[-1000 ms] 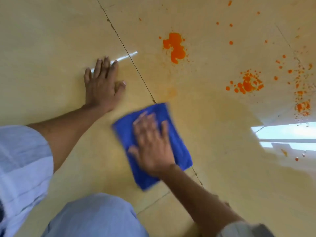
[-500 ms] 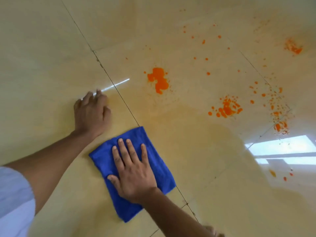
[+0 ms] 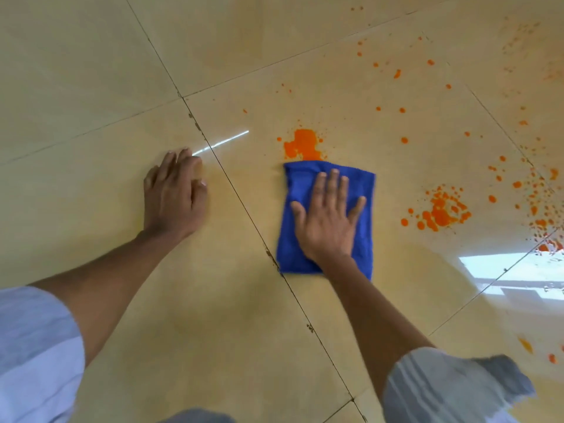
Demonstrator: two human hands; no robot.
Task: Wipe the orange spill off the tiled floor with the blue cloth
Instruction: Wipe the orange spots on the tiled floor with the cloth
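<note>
A folded blue cloth (image 3: 291, 239) lies flat on the beige tiled floor (image 3: 91, 87). My right hand (image 3: 328, 221) presses down on it with fingers spread. The cloth's far edge touches the near side of a large orange blot (image 3: 302, 145). A second cluster of orange splashes (image 3: 441, 212) lies to the right of the cloth, with several smaller drops scattered beyond it. My left hand (image 3: 175, 196) rests palm down on the tile to the left of a grout line, holding nothing.
A bright window reflection (image 3: 512, 270) shines on the floor at the right. More orange drops (image 3: 526, 345) sit near the lower right. Dark grout lines (image 3: 244, 215) cross the floor diagonally. My sleeves and a knee show along the bottom edge.
My right hand has slid the cloth forward and to the right across the grout line, up to the large orange blot. The left hand has stayed planted on the floor.
</note>
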